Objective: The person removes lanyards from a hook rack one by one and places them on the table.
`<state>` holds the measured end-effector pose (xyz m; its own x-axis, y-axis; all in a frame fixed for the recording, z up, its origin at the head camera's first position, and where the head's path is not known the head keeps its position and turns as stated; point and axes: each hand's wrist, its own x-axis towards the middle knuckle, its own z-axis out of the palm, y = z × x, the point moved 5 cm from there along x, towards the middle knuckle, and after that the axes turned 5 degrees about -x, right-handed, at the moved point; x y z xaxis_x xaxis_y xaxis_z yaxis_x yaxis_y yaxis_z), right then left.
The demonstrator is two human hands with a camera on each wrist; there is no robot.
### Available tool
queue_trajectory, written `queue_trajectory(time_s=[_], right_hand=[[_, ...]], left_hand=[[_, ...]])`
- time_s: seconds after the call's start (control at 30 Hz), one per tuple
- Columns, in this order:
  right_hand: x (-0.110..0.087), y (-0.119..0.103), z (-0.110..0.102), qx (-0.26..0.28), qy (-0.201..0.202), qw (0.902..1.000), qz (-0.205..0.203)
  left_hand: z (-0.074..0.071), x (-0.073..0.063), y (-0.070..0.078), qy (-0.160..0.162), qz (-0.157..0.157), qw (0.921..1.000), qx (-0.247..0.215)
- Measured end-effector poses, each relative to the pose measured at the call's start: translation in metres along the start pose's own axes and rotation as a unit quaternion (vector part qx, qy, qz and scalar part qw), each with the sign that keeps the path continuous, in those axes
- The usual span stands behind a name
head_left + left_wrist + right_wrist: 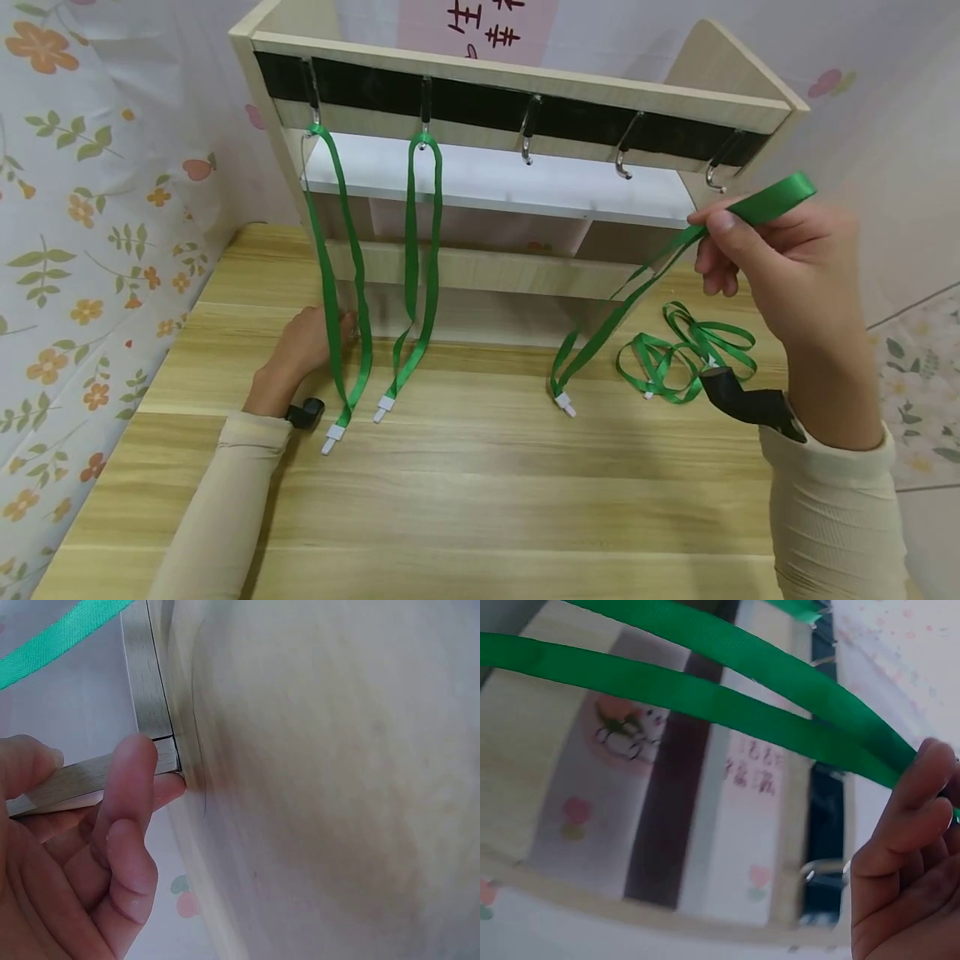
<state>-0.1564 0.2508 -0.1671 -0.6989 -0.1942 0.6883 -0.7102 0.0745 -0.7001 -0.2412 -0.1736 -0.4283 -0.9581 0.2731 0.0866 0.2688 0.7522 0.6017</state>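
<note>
My right hand (795, 258) pinches the folded top of a green lanyard (780, 196) between thumb and fingers, beside the rightmost hook (716, 179). Its two strands (705, 701) slope down to the left, ending in a white clip (565, 404) low over the table. Down at the lower left of the wooden rack (465, 271), my left hand (303, 342) grips a wooden edge (79, 776), thumb on one side and fingers on the other. Two more green lanyards hang from the two left hooks, one at the far left (360, 275) and one beside it (412, 242).
Several metal hooks line the black strip (480, 96) on the rack; the three on the right carry nothing. Loose green lanyards (705, 342) lie in a tangle on the wooden table (480, 500) at right. Floral cloth (90, 250) covers the left wall.
</note>
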Motion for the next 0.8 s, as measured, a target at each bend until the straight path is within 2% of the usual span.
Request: queue_trajectory(time_s=[0.17,0.27,0.33,0.5,0.6,0.7,0.73,0.8], right_hand=[[-0.018,0.008,-0.011,-0.031,-0.050,0.9980,0.024],[-0.025,0.014,-0.012,-0.064,-0.111,0.9910,0.038],[-0.029,0.019,-0.009,-0.081,-0.161,0.9825,0.047],[-0.041,0.034,0.001,-0.113,-0.263,0.9550,0.078],[-0.048,0.041,0.007,-0.146,-0.311,0.9312,0.123],[-0.057,0.049,0.011,-0.167,-0.362,0.9015,0.168],[-0.060,0.051,0.012,-0.165,-0.375,0.8939,0.181],[-0.065,0.057,0.015,-0.150,-0.395,0.8852,0.195]], left_hand=[[0.002,0.001,-0.002,-0.001,-0.001,1.0000,-0.003],[0.002,0.001,-0.002,0.003,-0.001,1.0000,-0.003],[0.002,0.001,-0.002,0.003,-0.001,1.0000,-0.004],[0.002,0.001,-0.002,0.002,-0.001,1.0000,-0.006],[0.003,0.001,-0.001,0.003,-0.003,1.0000,-0.007],[0.003,0.000,0.000,0.000,-0.004,0.9999,-0.011],[0.002,0.000,0.000,-0.001,-0.005,0.9999,-0.011],[0.002,0.000,0.000,-0.003,-0.005,0.9999,-0.011]])
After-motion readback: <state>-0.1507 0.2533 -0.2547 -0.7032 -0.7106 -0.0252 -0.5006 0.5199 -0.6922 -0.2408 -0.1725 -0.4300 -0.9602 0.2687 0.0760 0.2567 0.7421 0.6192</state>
